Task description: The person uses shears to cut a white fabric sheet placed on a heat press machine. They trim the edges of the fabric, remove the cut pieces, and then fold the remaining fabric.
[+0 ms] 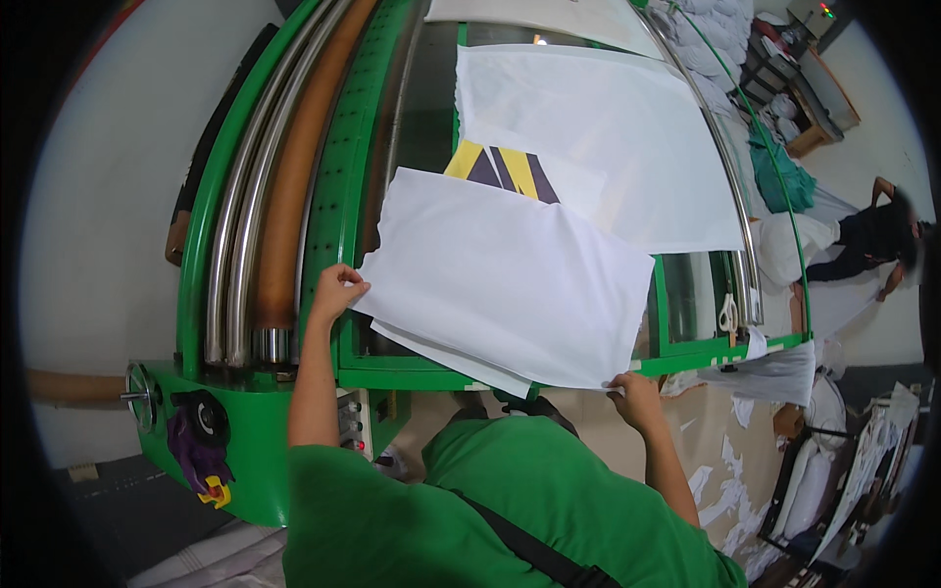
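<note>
Over the white cloth, we have open air between our left hand and right hand. From the cloth, steel rollers and a brown roller bar us at ten o'clock, scissors at three.

There were one bare left hand and one bare right hand, in total two. I counted one smooth white held sheet, one larger white sheet behind it and one far white sheet, so at least three. One green metal machine had, at its left, two shiny silver rollers and one long brown roller. There were also one pair of white-handled scissors and one other person in dark clothes.
</note>
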{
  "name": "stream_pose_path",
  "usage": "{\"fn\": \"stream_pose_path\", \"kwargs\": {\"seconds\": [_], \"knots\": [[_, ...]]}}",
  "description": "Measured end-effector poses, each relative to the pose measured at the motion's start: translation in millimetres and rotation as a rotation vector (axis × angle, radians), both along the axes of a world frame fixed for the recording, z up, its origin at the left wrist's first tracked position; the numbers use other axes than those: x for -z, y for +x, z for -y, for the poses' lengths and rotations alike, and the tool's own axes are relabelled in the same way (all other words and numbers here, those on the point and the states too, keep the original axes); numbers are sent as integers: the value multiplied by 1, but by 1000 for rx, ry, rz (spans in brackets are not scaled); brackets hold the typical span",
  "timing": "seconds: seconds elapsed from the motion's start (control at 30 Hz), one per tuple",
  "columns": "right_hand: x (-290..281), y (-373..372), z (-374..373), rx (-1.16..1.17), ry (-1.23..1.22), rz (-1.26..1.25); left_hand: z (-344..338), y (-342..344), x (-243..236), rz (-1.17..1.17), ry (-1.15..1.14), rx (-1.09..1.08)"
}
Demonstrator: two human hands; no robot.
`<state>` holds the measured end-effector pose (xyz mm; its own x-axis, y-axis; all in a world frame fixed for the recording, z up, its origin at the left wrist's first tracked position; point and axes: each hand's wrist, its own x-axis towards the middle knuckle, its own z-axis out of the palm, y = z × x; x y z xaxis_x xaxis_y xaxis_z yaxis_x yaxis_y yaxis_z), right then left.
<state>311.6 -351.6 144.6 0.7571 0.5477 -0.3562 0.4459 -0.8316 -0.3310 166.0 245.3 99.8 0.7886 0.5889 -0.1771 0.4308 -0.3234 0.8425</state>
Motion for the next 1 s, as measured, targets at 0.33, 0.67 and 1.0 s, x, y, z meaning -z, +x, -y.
{"fn": "stream_pose_path", "kwargs": {"seconds": [0.33, 0.67, 1.0], "knots": [[13, 67, -33, 115, 159, -55, -28, 77, -3, -56, 387, 116], [109, 231, -86, 228, 62, 462, -59, 269, 58, 125, 324, 527], [35, 211, -94, 161, 3, 200, -96, 271, -2, -213, 471, 803]]}}
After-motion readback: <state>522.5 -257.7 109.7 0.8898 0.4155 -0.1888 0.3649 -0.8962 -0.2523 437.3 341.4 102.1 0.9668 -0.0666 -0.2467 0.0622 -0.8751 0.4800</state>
